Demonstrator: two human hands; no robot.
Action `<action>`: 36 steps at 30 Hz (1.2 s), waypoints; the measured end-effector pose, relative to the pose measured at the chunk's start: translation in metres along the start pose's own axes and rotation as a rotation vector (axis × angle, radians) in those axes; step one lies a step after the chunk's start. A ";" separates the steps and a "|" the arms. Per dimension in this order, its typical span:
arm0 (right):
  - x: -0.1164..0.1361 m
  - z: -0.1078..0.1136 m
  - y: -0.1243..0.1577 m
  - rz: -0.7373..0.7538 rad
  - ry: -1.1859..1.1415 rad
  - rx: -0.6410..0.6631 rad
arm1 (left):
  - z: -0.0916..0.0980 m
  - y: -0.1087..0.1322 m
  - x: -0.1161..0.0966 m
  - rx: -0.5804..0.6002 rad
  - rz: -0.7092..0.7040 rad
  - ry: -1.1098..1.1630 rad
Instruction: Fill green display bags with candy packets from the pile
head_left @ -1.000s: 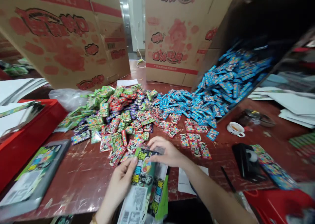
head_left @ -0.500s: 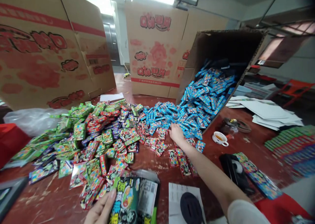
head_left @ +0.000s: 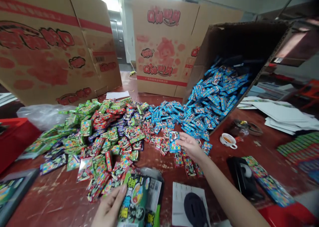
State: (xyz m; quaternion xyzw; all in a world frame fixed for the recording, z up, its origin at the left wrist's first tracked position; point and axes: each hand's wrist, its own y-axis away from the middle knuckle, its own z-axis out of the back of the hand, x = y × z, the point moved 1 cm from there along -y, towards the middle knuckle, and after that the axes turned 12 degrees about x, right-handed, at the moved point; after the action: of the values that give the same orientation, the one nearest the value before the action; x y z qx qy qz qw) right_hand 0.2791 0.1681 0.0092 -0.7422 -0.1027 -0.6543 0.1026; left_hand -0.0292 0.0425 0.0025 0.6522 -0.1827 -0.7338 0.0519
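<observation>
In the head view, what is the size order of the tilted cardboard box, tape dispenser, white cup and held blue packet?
Tilted cardboard box
Tape dispenser
White cup and held blue packet: too alike to rank

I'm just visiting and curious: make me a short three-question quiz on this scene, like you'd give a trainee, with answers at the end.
1. Which hand holds the green bag?
2. True or false: the cup has liquid in it.
3. Which packets lie inside the tipped box: A) green, B) red, C) blue?

Key:
1. The left hand; the right hand holds a small blue packet.
2. True.
3. C, the blue packets.
</observation>
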 end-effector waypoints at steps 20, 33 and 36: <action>0.000 -0.125 0.044 0.109 0.272 0.429 | -0.023 0.043 0.007 0.133 -0.161 0.207; -0.002 -0.116 0.058 -0.026 0.110 0.488 | -0.031 0.044 0.004 0.106 -0.176 0.128; -0.002 -0.111 0.060 -0.001 0.214 0.600 | -0.033 0.042 0.005 0.120 -0.188 0.134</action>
State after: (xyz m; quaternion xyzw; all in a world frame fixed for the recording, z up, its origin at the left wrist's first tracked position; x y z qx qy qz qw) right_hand 0.1903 0.0784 0.0196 -0.6059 -0.2800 -0.6691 0.3268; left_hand -0.0041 -0.0045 0.0091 0.7159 -0.1605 -0.6781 -0.0444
